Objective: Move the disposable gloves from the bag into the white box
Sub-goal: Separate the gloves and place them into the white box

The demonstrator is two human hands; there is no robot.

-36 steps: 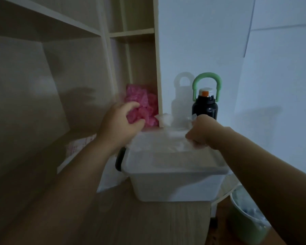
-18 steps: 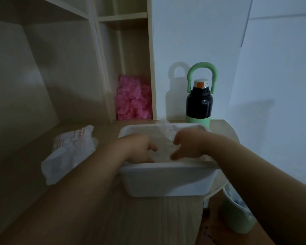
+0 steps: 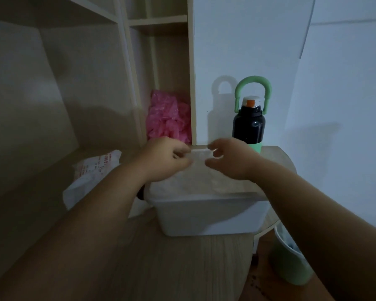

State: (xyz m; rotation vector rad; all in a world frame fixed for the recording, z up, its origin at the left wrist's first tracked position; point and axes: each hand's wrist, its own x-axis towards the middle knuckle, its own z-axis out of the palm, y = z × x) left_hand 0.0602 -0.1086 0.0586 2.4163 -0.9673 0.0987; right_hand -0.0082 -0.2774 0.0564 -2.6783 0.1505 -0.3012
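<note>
A white box [image 3: 206, 216] stands on the wooden desk in front of me. Above it hangs a thin clear disposable glove [image 3: 201, 168], stretched between both hands and drooping down into the box. My left hand [image 3: 163, 161] pinches its left top edge. My right hand [image 3: 230, 159] pinches its right top edge. The white printed bag [image 3: 91, 177] lies on the desk to the left of the box, partly hidden by my left forearm.
A black bottle [image 3: 249, 124] with a green handle stands behind the box by the wall. Pink crumpled plastic [image 3: 167, 118] fills a shelf cubby behind my hands. A green bin [image 3: 289, 257] sits on the floor beyond the desk's rounded right edge.
Both hands were down inside the box half a second ago; now they are raised above its far rim, holding a clear glove stretched between them.
</note>
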